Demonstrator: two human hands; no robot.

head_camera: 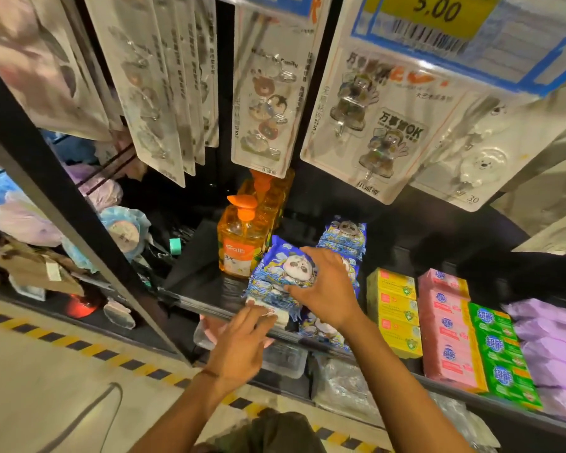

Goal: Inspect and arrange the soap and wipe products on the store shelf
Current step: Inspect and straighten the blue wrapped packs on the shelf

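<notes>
A blue wipe pack with a panda face (280, 269) stands tilted at the shelf's front, beside the orange pump soap bottles (242, 237). My right hand (324, 286) lies over its top and right side, fingers curled round it. My left hand (242, 341) touches the pack's lower edge with straight fingers near the white label. More blue wipe packs (343, 237) are stacked behind and below. To the right stand yellow soap boxes (394, 308), pink soap boxes (445, 328), green soap boxes (500, 351) and purple packs (549, 341).
Hook cards (363, 125) hang from pegs just above the shelf, with a yellow price tag (438, 14) at the top. A black upright post (66, 204) divides off the left bay of bagged goods. Clear plastic tubs (285, 358) sit on the lower shelf.
</notes>
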